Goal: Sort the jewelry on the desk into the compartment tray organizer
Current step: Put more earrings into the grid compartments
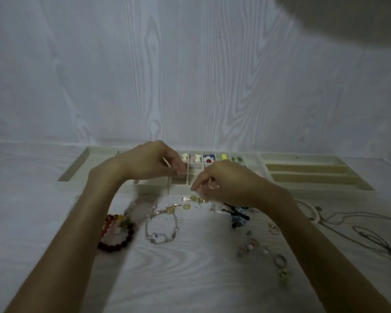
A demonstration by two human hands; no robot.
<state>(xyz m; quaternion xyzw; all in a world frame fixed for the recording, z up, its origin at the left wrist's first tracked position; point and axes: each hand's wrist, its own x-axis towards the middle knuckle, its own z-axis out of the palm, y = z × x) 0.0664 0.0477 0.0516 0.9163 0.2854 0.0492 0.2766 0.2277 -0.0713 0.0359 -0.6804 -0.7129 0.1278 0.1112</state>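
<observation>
A cream compartment tray (314, 177) lies along the back of the desk. Its small cells hold white, pink, blue-red, yellow and green beads (210, 158). My left hand (149, 163) hovers over the tray's front cells and pinches a thin dangling piece (168, 184), an earring or short chain. My right hand (228, 181) is just in front of the tray with fingers curled; whether it holds anything is blurred. Loose jewelry lies below: a red bead bracelet (115, 233), a silver bracelet (161, 227), yellow earrings (186, 205) and a blue-and-black piece (237, 215).
Small rings and studs (262, 247) are scattered at the right front. Long grey necklaces (370, 236) trail toward the right edge. A wood-grain wall (190, 75) stands right behind the tray. The tray's long slots on the right hold nothing.
</observation>
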